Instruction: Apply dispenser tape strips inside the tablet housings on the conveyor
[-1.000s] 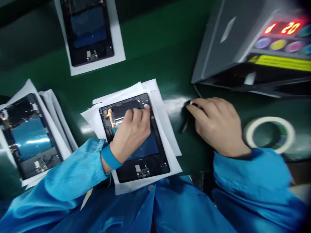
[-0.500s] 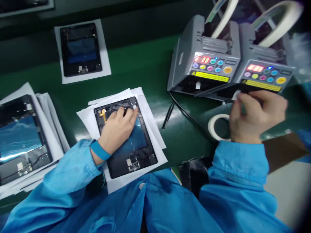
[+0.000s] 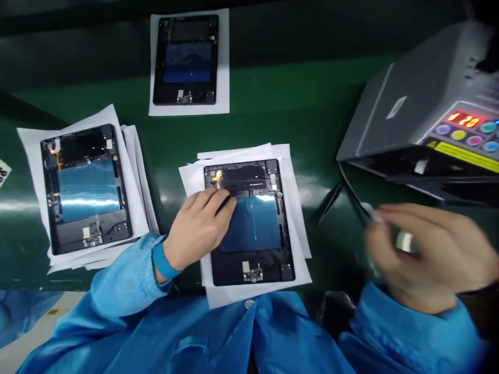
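My right hand [image 3: 429, 249], blurred by motion, pinches a small piece of white tape [image 3: 375, 214] between thumb and finger, to the right of the open tablet. My left hand [image 3: 200, 223] rests with curled fingers at the left side of that tablet [image 3: 253, 221], over its upper-left part. Whether something dark sits between those fingers I cannot make out. The tablet's back half lies face up, showing a blue-filmed battery, an orange flex cable [image 3: 218, 178] and a small board [image 3: 252, 272]. White paper sheets [image 3: 300, 228] lie under it.
At right stands a grey tape dispenser [image 3: 409, 98] with a tape piece [image 3: 420, 166] at its outlet and a black cable [image 3: 351, 189]. Another open tablet [image 3: 88, 182] lies on stacked paper at left, a third [image 3: 186, 59] at the back. Dark thin strips [image 3: 329, 202] lie near the dispenser.
My right hand has come away from the dispensers with the tape piece. My left hand has shifted from the tablet's top towards its left side. The view has turned, showing more of the left tablet.
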A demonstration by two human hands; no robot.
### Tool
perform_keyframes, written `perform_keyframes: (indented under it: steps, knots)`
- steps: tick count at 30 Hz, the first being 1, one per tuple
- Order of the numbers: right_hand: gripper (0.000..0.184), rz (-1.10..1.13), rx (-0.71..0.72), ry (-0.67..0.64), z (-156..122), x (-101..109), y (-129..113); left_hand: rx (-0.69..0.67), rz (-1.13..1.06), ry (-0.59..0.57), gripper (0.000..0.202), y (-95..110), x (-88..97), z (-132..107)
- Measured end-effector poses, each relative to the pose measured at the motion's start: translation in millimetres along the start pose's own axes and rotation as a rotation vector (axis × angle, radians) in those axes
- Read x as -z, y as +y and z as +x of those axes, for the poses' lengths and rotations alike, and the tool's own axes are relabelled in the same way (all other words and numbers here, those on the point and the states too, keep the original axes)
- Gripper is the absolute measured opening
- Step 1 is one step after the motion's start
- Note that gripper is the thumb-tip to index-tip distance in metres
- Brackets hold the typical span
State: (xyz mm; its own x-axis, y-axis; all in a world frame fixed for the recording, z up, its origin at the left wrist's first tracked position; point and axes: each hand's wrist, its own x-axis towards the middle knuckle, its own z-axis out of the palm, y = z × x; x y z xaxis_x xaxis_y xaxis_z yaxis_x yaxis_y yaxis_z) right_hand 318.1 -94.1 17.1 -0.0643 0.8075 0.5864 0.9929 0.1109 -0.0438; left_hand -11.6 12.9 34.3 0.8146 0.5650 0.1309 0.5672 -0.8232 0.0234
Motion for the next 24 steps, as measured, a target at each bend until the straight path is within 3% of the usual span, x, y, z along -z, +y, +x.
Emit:
perform_keyframes:
  steps: [2, 4, 8, 13, 24]
  knots:
    - [0.027, 0.235, 0.12, -0.073, 38, -12, -47, 0.049, -0.006, 0.006, 0.031, -9, -4.2, -5]
    - [0.02, 0.334, 0.191, -0.096, 73, -34, -83, 0.093, -0.025, 0.006, 0.035, -14, -10.3, -7]
    - [0.015, 0.299, 0.288, -0.141, 110, -83, -122, 0.19, -0.076, -0.013, 0.046, -18, -19.3, -9]
    - [0.017, 0.29, 0.338, -0.149, 115, -111, -133, 0.256, -0.149, -0.039, 0.051, -18, -22.3, -11]
    - [0.021, 0.303, 0.397, -0.207, 112, -113, -129, 0.274, -0.209, -0.083, 0.051, -16, -21.9, -11]
